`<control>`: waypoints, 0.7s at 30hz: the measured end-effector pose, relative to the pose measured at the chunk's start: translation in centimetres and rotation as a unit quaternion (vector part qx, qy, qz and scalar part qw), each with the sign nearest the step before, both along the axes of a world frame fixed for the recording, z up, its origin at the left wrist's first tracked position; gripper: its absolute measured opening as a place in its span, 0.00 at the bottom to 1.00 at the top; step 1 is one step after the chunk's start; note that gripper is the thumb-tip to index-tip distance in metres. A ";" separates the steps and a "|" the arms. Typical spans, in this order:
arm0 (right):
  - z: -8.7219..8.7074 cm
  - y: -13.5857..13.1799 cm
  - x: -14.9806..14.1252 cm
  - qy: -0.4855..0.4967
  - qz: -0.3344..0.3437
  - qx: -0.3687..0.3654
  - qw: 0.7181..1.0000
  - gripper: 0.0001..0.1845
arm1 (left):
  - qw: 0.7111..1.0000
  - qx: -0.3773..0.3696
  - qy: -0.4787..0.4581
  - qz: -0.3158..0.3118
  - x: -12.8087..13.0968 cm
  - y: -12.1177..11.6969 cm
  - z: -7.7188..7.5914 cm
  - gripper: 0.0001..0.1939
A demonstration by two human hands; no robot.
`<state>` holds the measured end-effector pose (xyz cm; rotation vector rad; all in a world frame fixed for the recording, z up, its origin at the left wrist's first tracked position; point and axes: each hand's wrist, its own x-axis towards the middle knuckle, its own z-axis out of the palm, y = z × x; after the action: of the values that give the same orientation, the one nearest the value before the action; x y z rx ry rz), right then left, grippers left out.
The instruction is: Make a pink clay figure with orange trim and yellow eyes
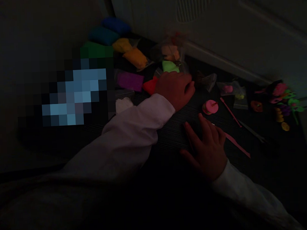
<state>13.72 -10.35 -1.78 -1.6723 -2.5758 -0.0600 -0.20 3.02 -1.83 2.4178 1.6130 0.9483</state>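
My left hand [174, 90] reaches across the dark table with its fingers curled down, beside a light-green clay packet [170, 66] and a red clay piece [150, 86]. What its fingers hold, if anything, is hidden. My right hand [208, 146] lies over the tabletop with fingers spread. A pink flat modelling tool [237, 145] sticks out to the right of that hand. Ahead of it stands a small round pink clay piece [211, 107] with a short thin piece on top. A slim pink tool [230, 112] lies to the right of this piece.
Blue [116, 25], orange [136, 59] and purple clay packs [130, 81] lie at the back left. White clay [124, 105] sits near my left sleeve. Scissors [253, 132] and colourful clay figures [283, 99] are at right. A pixelated bright patch covers the left. The scene is very dark.
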 end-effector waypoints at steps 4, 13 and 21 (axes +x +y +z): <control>0.0 0.0 0.0 0.000 0.011 -0.008 1.000 0.34 | 1.000 0.005 0.009 0.001 0.0 0.1 0.0 0.14; -0.1 0.0 -0.3 -0.023 0.005 -0.013 1.000 0.35 | 0.998 0.049 0.045 0.009 -0.1 0.1 0.0 0.14; -0.1 0.0 -0.3 -0.029 -0.026 -0.008 0.999 0.36 | 0.996 0.078 0.045 0.009 -0.1 0.1 -0.1 0.12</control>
<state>13.42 -10.35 -1.85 -1.7676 -2.5800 -0.0926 -0.31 3.15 -1.97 2.5861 1.6516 1.0189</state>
